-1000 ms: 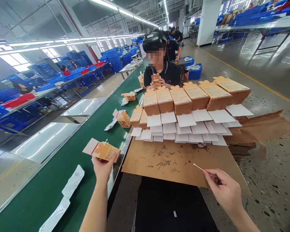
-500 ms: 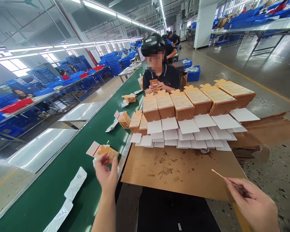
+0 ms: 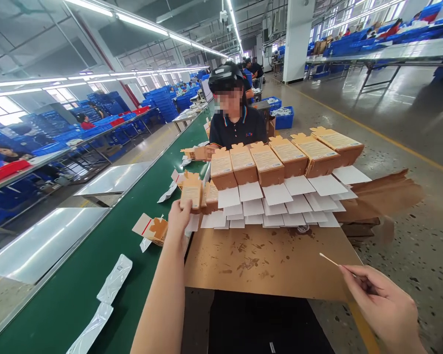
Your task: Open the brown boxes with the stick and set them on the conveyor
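Observation:
My left hand point(image 3: 177, 216) is closed around the lower part of a small orange-brown cardboard box point(image 3: 192, 189), at the left end of the stacked boxes point(image 3: 268, 164). White flaps stick out from that stack toward me. Between thumb and fingers of my right hand point(image 3: 382, 297) is a cotton swab point(image 3: 329, 258), its tip pointing left above the brown cardboard sheet point(image 3: 221, 270). On the green conveyor belt point(image 3: 107, 246), left of my left forearm, lies an open box point(image 3: 155, 230) with a white flap and red strip.
White foil pouches point(image 3: 116, 278) lie on the belt near me, and more boxes and pouches sit farther along it. A co-worker in a dark shirt point(image 3: 239, 130) sits behind the stack, one hand point(image 3: 208, 152) at another box. Brown paper point(image 3: 384, 196) sticks out at the right.
My left hand has moved from the open box on the belt to the stack's left end and taken hold of a box there. The co-worker has lowered a box toward the belt.

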{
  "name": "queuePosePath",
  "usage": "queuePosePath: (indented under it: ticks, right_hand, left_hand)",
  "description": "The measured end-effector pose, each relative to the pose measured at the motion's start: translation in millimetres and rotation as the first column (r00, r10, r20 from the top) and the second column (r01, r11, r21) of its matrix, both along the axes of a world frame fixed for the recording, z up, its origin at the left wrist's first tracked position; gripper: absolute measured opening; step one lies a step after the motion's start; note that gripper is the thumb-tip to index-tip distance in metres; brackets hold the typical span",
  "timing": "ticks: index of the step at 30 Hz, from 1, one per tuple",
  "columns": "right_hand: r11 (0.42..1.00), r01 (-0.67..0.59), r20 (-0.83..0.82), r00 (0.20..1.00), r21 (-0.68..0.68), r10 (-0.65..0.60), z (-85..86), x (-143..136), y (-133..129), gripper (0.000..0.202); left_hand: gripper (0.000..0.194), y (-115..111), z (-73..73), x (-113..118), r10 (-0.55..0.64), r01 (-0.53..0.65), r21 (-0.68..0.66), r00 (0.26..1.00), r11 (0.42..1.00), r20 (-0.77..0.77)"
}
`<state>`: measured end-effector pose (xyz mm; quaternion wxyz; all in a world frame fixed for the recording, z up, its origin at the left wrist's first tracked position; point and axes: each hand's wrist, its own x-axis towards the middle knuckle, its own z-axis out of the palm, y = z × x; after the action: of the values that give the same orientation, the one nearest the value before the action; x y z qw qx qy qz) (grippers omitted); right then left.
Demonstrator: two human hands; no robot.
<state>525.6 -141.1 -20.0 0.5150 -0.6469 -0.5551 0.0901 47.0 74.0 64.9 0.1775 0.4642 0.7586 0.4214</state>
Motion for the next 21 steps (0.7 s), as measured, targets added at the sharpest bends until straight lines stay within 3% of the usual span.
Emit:
queuePosePath:
  ticks: [2, 3, 5, 9, 11, 14, 17, 21]
  right_hand:
    - [1.000, -0.011, 0.060, 0.998, 0.025, 0.009, 6.2, 2.2, 5.0, 0.035]
    - [0.999, -0.026, 0.097, 0.995, 0.029, 0.023, 10.0, 2.2, 10.1, 0.036]
    - [0.998, -0.052, 0.174, 0.984, 0.019, 0.048, 16.7, 1.4, 24.9, 0.038]
    - [0.996, -0.074, 0.300, 0.950, -0.053, 0.086, 17.8, 3.0, 60.4, 0.039]
    - [0.988, -0.096, 0.362, 0.923, -0.118, 0.133, 13.9, 3.7, 75.2, 0.036]
    - [0.966, -0.122, 0.433, 0.876, -0.229, 0.214, 7.7, 0.3, 93.9, 0.031]
    - [0.950, -0.127, 0.453, 0.855, -0.285, 0.250, 3.5, -6.2, 111.4, 0.028]
    - [0.943, -0.121, 0.458, 0.850, -0.310, 0.260, 3.9, -3.9, 123.2, 0.029]
  left_hand:
    - [0.061, -45.7, -2.0, -10.4, 0.038, -0.048, 0.101, 0.994, 0.994, 0.100]
    - [0.070, -70.3, -5.5, -15.2, 0.044, -0.092, 0.203, 0.973, 0.975, 0.228]
    - [0.085, -117.3, -18.5, -21.4, 0.004, -0.164, 0.302, 0.884, 0.939, 0.467]
    - [0.088, -182.3, -60.0, -4.0, -0.015, -0.091, 0.110, 0.703, 0.990, 0.711]
    - [0.092, -194.1, -79.6, 19.5, -0.005, -0.051, 0.054, 0.678, 0.997, 0.735]
    - [0.097, -189.4, -98.2, 54.5, -0.068, 0.021, 0.076, 0.724, 0.997, 0.687]
    - [0.095, -174.4, -105.9, 74.3, -0.139, 0.100, 0.096, 0.760, 0.990, 0.635]
    - [0.092, -164.4, -112.9, 81.1, -0.202, 0.158, 0.126, 0.790, 0.979, 0.579]
